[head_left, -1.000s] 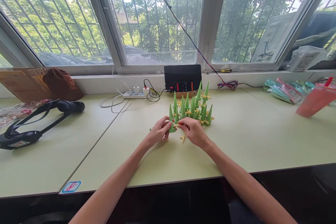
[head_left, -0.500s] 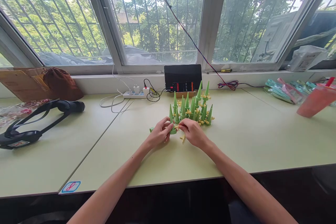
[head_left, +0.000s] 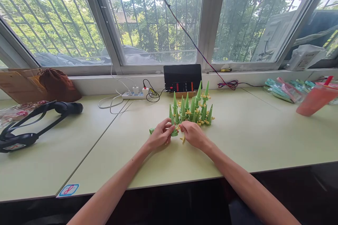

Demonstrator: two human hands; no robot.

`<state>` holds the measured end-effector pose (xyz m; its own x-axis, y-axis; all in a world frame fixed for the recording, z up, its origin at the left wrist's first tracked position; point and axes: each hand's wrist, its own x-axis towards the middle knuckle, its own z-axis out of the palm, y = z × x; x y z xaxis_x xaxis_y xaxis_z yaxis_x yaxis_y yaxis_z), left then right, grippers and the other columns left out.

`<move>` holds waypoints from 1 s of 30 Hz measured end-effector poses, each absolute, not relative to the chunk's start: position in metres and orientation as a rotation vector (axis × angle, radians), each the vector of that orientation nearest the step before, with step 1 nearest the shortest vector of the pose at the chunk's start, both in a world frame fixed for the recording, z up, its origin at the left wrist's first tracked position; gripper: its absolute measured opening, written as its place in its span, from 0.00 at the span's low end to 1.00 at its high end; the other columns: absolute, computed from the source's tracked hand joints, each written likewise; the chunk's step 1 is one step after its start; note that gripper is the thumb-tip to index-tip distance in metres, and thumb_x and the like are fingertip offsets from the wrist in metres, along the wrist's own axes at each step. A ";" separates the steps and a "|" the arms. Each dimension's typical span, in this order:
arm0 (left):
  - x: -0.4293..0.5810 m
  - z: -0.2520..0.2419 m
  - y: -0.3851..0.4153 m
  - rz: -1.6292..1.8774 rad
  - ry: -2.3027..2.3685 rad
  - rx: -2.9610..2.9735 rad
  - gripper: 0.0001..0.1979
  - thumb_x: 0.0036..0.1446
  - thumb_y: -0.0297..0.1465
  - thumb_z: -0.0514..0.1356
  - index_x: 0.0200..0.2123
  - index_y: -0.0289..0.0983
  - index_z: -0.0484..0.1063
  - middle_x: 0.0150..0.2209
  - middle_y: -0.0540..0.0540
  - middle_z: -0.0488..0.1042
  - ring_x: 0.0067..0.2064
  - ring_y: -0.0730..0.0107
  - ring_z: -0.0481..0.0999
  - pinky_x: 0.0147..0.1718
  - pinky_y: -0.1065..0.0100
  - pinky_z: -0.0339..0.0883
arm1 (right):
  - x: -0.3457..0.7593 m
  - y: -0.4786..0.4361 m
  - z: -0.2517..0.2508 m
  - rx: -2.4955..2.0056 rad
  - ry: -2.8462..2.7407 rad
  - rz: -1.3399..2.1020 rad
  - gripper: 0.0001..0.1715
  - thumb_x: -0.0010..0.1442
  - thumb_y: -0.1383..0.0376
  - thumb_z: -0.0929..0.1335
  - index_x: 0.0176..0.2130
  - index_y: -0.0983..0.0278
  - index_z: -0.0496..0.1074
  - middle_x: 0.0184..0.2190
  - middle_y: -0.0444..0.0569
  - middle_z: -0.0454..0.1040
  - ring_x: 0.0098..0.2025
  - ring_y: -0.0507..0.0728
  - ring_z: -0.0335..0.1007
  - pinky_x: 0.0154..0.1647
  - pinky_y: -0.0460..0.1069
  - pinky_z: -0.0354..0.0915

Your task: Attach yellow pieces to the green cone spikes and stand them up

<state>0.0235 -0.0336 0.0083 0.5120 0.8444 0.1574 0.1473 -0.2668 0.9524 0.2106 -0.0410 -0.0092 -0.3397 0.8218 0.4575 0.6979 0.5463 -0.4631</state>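
A cluster of green cone-shaped pieces joined by small yellow connectors point(head_left: 192, 107) stands on the pale green table point(head_left: 250, 137). My left hand point(head_left: 160, 135) grips the nearest green cone point(head_left: 173, 124) at the cluster's front left corner. My right hand point(head_left: 192, 134) is pinched on a small yellow connector point(head_left: 178, 127) pressed against that cone. Another loose yellow connector point(head_left: 182, 139) lies on the table under my right hand. A short green piece point(head_left: 151, 130) lies just left of my left hand.
A black device with a lit strip point(head_left: 182, 77) and a power strip with cables point(head_left: 133, 94) sit by the window. A black headset point(head_left: 34, 123) and brown pouch point(head_left: 59, 85) lie at left. An orange-pink cup point(head_left: 314, 99) and teal packets point(head_left: 283, 89) are at right.
Both hands stay at the front cone; the right fingers have shifted slightly closer to it. The view has drifted a little.
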 end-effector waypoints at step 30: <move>0.023 0.006 -0.031 0.859 0.846 1.683 0.18 0.61 0.47 0.56 0.38 0.37 0.61 0.31 0.50 0.72 0.13 0.85 0.61 0.14 0.75 0.57 | 0.212 -0.043 -0.006 -1.082 -2.089 0.348 0.13 0.67 0.67 0.62 0.29 0.63 0.64 0.28 0.45 0.68 0.29 0.52 0.61 0.32 0.46 0.56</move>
